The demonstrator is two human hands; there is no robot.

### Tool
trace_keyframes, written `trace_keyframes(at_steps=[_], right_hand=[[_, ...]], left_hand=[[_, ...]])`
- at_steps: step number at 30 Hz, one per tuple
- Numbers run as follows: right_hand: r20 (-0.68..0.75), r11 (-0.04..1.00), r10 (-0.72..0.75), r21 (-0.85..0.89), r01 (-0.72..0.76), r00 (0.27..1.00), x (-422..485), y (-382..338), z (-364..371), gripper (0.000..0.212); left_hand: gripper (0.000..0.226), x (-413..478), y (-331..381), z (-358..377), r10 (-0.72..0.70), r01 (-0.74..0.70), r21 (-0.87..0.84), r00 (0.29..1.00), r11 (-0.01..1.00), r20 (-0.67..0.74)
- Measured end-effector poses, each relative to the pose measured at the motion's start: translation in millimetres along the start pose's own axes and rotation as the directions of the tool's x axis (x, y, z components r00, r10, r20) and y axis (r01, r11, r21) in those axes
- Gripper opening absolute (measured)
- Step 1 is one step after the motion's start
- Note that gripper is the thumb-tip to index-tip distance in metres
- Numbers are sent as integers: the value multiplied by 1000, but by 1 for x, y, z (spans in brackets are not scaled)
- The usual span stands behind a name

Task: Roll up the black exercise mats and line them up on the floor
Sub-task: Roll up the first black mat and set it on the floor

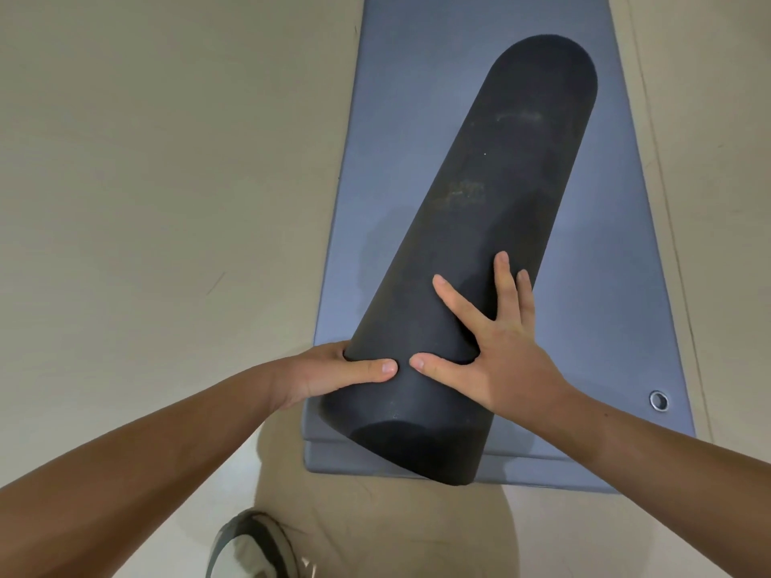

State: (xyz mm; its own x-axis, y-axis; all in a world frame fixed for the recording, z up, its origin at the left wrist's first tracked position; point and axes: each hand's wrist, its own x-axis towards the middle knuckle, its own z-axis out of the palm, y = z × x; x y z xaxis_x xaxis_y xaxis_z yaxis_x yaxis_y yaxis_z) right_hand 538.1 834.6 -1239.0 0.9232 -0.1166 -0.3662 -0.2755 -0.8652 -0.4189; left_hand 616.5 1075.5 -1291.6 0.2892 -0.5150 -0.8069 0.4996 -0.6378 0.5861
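Observation:
A black rolled exercise mat [479,227] lies as a thick cylinder, running from near me up and to the right, on top of a flat blue-grey mat [417,98]. My left hand [329,377] holds its near left side, thumb on top and fingers hidden under the roll. My right hand [496,348] lies on top of the roll with fingers spread and straight, pressing on it.
The blue-grey mat lies on a beige floor [146,181] and has a metal eyelet [658,400] at its near right corner. A shoe [250,548] shows at the bottom edge, left of centre.

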Motion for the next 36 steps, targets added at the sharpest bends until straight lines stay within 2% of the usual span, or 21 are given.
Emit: trace_keyframes(at_steps=[3,6,8,10,12,20,24,28,32,36], right_hand=[[18,1000,17,19,-18,1000,-5,3,-3,98],[-2,998,6,70,-6,1000,-11,8,-1,99],[-37,998,8,61,-5,999,-10,10,-1,101],[-59,998,5,60,-2,998,-10,9,0,103],[-55,998,0,70,4,998,-11,7,1,103],[4,984,53,171,-53,999,-18,6,6,105],[-11,958,72,278,-66,997,-20,14,4,103],[8,939,69,337,-68,998,-19,15,-1,101],[49,928,57,365,-71,997,-19,9,-9,101],[130,947,-53,321,9,990,-14,-22,-8,101]], left_hand=[[78,-3,4,2,-14,13,72,1000,997,16],[109,0,-1,7,-32,70,175,977,982,-212],[101,2,-5,12,21,19,148,964,989,-265],[81,-4,-6,18,35,-40,-19,978,999,-208],[70,-11,-6,20,36,-54,-113,988,992,-152],[63,-14,2,21,30,-43,-163,996,986,-81],[64,-22,8,27,43,-50,-164,998,985,-43],[68,-28,12,32,72,-97,-171,987,980,-144],[59,-40,12,38,90,-133,-246,980,960,-177],[62,-68,-17,33,93,-169,-336,969,927,-230]])
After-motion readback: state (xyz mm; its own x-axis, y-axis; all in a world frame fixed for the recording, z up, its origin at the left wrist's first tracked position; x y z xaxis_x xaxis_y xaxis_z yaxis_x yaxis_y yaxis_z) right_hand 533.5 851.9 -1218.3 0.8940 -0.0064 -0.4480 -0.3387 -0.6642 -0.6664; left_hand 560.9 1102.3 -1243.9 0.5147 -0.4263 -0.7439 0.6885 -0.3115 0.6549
